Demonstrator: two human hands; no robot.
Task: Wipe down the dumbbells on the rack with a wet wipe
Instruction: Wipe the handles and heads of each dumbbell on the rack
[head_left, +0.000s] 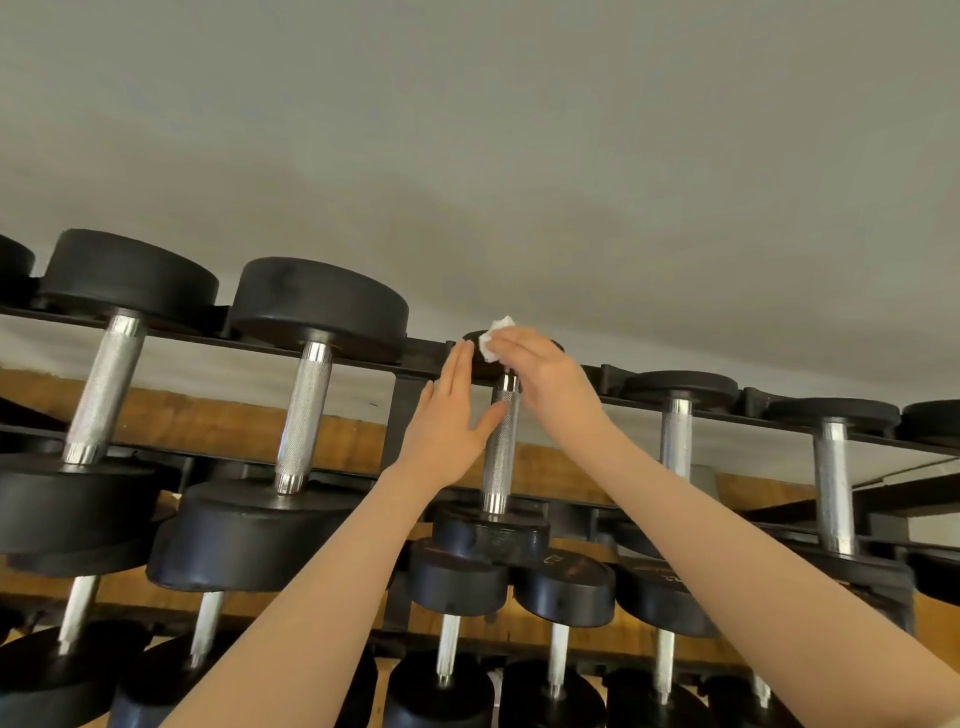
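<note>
Two hands meet at one dumbbell (501, 441) on the top tier of a black rack (415, 358). Right hand (545, 374): fingers curled over a crumpled white wet wipe (496, 338), pressing it against the upper black head of this dumbbell, just above the knurled chrome handle. Left hand (449, 415): fingers straight and held together, palm turned toward the handle, thumb tip touching the handle's knurled part; it grips nothing. Both bare forearms rise from the lower edge of the view.

The dumbbell lies across the rack's two rails, its lower head (491, 535) nearest the camera. To its left on the same tier sit two larger dumbbells (306, 415) with wide black heads; to its right, two smaller ones (675, 436) with thin chrome handles. A lower tier holds further black dumbbells (563, 587), some with faint markings too blurred to read. Behind the rack runs a brown wooden band (208, 421), with a pale grey wall (467, 156) above it.
</note>
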